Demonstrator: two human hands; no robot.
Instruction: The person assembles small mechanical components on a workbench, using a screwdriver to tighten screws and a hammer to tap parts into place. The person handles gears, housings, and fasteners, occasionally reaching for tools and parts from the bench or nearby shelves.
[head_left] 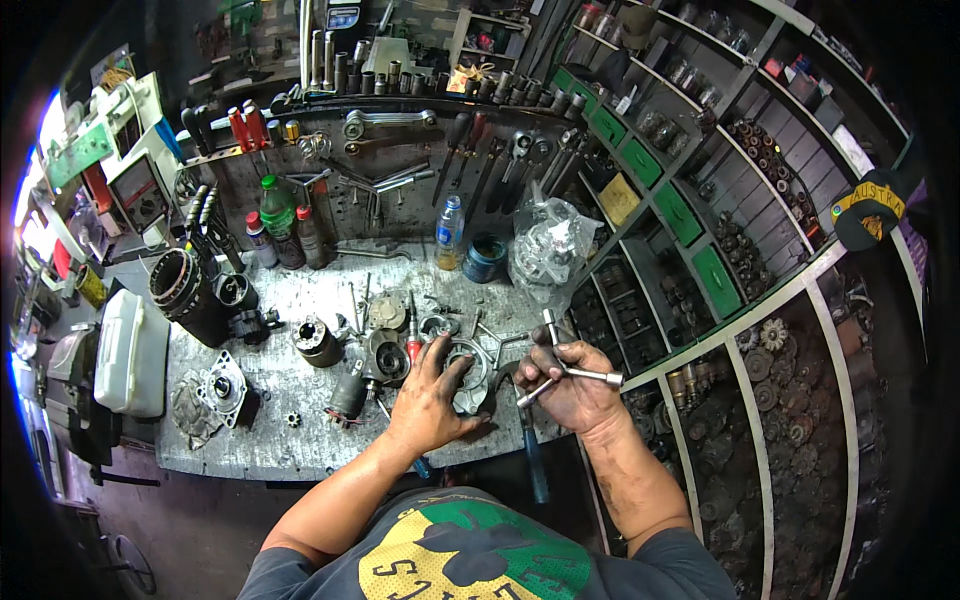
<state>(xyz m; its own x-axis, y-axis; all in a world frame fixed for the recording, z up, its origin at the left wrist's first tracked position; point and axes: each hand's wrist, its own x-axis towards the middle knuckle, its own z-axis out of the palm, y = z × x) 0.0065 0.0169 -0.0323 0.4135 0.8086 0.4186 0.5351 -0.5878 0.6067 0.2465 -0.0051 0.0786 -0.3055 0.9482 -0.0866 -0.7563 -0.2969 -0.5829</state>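
My right hand (580, 400) is raised over the bench's front right, its fingers closed round a three-armed Y socket wrench (600, 377) whose metal arms stick out on several sides. With fingers spread, my left hand (430, 400) lies over a round metal housing (487, 368), partly covering it. A red-handled tool (413, 347) pokes out beside the left fingertips. Left of that hand are a dark motor part (385, 357) and a small cylindrical part (347, 396). A blue-handled screwdriver (422, 467) lies below the left wrist. Between my arms, a blue-handled tool (536, 470) hangs over the front edge.
Bottles, including a green one (279, 208), stand at the back left. A blue-capped bottle (449, 235), a dark jar (485, 258) and a plastic-wrapped part (552, 248) stand at the back right. A white case (132, 355) is at far left; parts shelves (765, 310) line the right.
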